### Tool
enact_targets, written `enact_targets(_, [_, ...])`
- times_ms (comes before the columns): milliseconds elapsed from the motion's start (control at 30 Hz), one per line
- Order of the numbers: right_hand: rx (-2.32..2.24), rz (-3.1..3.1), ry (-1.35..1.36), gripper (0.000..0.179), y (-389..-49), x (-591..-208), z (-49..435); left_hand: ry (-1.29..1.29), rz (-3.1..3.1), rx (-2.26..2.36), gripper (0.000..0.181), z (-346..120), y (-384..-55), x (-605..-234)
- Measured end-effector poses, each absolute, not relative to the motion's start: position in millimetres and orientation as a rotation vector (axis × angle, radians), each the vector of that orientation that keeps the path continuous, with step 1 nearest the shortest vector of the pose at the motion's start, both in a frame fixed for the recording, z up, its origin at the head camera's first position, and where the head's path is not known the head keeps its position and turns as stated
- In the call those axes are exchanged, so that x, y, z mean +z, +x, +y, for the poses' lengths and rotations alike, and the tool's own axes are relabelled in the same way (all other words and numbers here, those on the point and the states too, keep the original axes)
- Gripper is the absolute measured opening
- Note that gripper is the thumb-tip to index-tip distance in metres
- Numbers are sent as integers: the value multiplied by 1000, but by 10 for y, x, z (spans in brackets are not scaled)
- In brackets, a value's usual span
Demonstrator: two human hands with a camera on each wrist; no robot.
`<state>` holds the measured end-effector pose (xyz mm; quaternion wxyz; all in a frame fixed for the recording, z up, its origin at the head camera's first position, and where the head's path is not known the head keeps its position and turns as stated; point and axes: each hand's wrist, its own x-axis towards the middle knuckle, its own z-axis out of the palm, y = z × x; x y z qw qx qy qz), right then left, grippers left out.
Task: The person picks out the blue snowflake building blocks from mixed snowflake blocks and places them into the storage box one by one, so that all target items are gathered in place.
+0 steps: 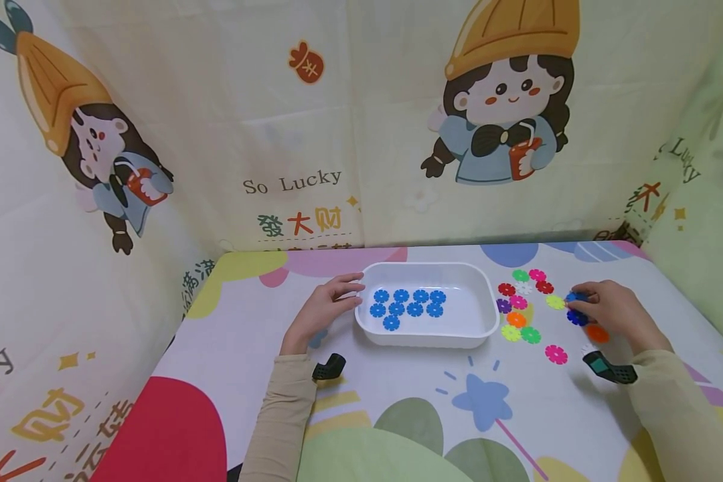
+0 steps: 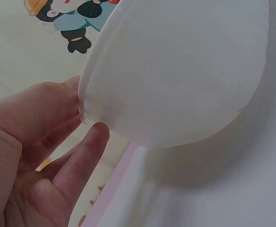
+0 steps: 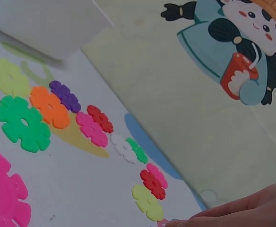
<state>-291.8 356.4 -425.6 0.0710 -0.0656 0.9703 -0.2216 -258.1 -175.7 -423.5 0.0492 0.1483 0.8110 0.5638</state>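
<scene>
My left hand (image 1: 325,306) holds the left end of a white plastic tray (image 1: 428,338), its fingertips at the rim. In the left wrist view one fingertip lies against the tray's outer wall (image 2: 176,85). Several blue flower-shaped discs (image 1: 396,308) lie flat inside the tray. On the right, my right hand (image 1: 617,311) pinches a blue flower disc (image 1: 574,297) by its edge, partly covered by the fingers. A darker blue disc (image 1: 577,318) lies just below those fingers. In the right wrist view only part of the right hand (image 3: 251,210) shows, at the lower right corner.
Between tray and right hand lie loose flower discs: pink (image 1: 556,354), orange (image 1: 516,319), green (image 1: 531,335), purple (image 1: 503,306), red (image 1: 545,287) and others. An orange disc (image 1: 597,333) sits under the right hand. A printed cloth (image 1: 397,207) hangs behind the table.
</scene>
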Motion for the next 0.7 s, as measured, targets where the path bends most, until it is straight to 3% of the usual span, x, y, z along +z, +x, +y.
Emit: enact_targets(700, [-818,2961,-130,58,-2925,-4166,3378,437,2490,1719,39,-1780,-2631,-4314])
